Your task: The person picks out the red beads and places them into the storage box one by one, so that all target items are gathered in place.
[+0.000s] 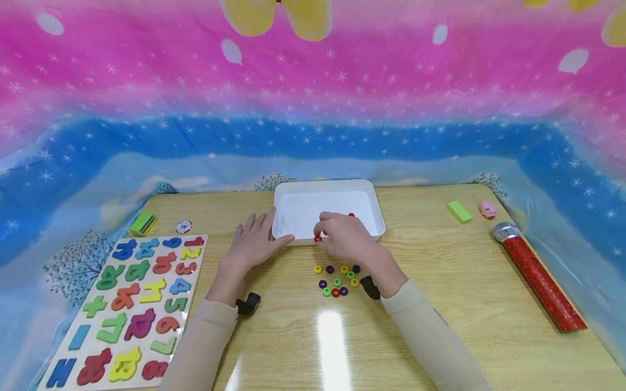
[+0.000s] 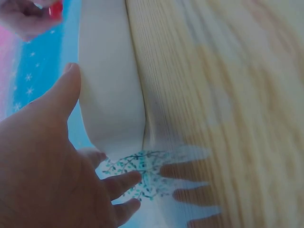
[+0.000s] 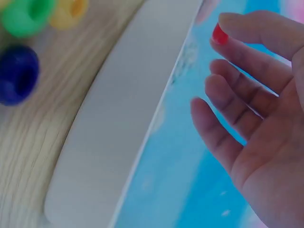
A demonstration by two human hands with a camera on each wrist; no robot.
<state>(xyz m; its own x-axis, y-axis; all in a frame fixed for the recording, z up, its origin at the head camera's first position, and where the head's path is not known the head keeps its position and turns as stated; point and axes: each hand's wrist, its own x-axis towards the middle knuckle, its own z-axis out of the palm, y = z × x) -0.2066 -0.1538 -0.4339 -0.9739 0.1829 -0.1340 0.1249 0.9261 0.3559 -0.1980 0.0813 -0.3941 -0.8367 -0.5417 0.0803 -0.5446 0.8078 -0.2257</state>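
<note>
My right hand (image 1: 344,234) pinches a red bead (image 3: 219,35) between thumb and forefinger, over the near rim of a white tray (image 1: 298,206). In the right wrist view the other fingers hang slightly bent. Another red bead (image 1: 351,214) shows inside the tray, partly behind the hand. With fingers spread, my left hand (image 1: 251,241) rests at the tray's near left corner, its thumb along the rim. On the table in front of the tray lie several ring-shaped beads, among them a yellow bead (image 1: 318,269), a green bead (image 1: 337,282), a purple bead (image 1: 323,284) and a red bead (image 1: 335,292).
A board of foam numbers (image 1: 122,304) covers the table's left side, with green blocks (image 1: 142,223) and a poker chip (image 1: 183,226) behind it. To the right are a light green block (image 1: 459,212), a pink pig figure (image 1: 487,209) and a red microphone (image 1: 540,279).
</note>
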